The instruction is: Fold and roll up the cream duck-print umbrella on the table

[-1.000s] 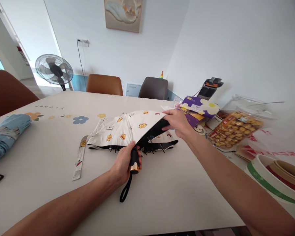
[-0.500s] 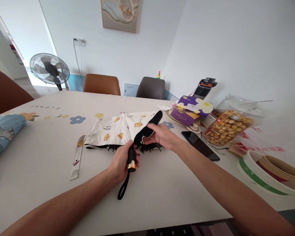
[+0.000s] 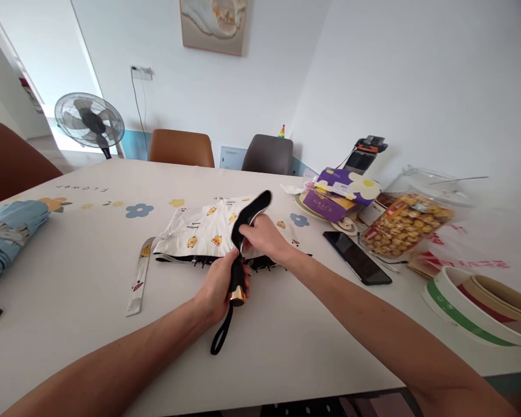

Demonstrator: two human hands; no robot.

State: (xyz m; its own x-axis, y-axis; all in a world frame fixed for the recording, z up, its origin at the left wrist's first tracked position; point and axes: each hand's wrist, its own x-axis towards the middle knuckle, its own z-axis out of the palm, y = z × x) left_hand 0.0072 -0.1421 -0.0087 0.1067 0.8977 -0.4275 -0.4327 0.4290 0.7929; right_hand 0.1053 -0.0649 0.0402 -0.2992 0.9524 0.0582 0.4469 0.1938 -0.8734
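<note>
A collapsed white umbrella (image 3: 200, 231) with yellow chick prints and a black lining lies on the white table (image 3: 91, 301). My left hand (image 3: 219, 284) is closed round its black handle with a gold ring; the wrist loop (image 3: 220, 339) trails toward me. My right hand (image 3: 263, 237) pinches a fold of the canopy, lifted so its black underside stands up just above the handle. The umbrella's closing strap (image 3: 138, 278) lies flat to the left.
A folded blue umbrella (image 3: 6, 231) lies at the left edge. A black phone (image 3: 356, 258), a purple box (image 3: 342, 185), a snack jar (image 3: 410, 223) and rolls of tape (image 3: 481, 301) crowd the right side. Chairs and a fan stand behind the table.
My right hand has drawn the canopy panel from the far right in toward the handle, folding it over so the black lining shows. The left hand stayed on the handle.
</note>
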